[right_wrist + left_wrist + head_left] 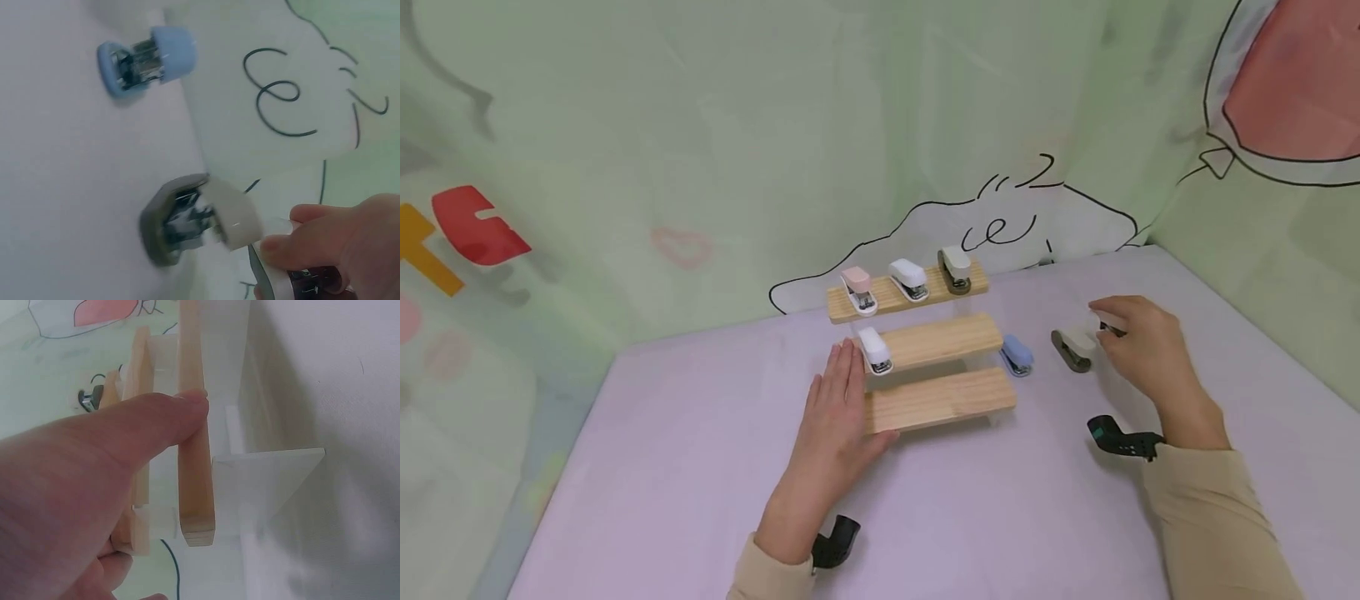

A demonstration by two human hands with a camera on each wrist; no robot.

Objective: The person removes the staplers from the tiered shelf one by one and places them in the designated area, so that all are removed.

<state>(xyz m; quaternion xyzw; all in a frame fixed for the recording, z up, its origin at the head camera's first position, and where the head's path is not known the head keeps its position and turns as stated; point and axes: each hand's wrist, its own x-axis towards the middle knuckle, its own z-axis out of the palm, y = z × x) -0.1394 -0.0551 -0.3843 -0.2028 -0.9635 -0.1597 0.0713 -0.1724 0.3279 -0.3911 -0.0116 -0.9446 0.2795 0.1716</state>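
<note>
A pale stapler [279, 284] is sitting between the thumb and fingers of the right hand [1150, 346], which is pinching it just right of a grey-based stapler [1072, 350]; whether the pinched one is touching the table [685, 483], I cannot tell. The right fingers are pointing leftward, and the sleeved forearm [1213, 508] is slanting in from the lower right. Well apart, the left hand [835, 425] is resting with straight fingers along the left end of a three-tiered wooden rack [943, 342], its thumb lying against the lowest plank's front edge. A white stapler [875, 350] is standing on the middle plank beside those fingers. A pink stapler [858, 287], another white one [909, 279] and another grey-based one [956, 268] are lining the top plank, while a blue stapler [1017, 356] is resting on the table beside the rack's right end
</note>
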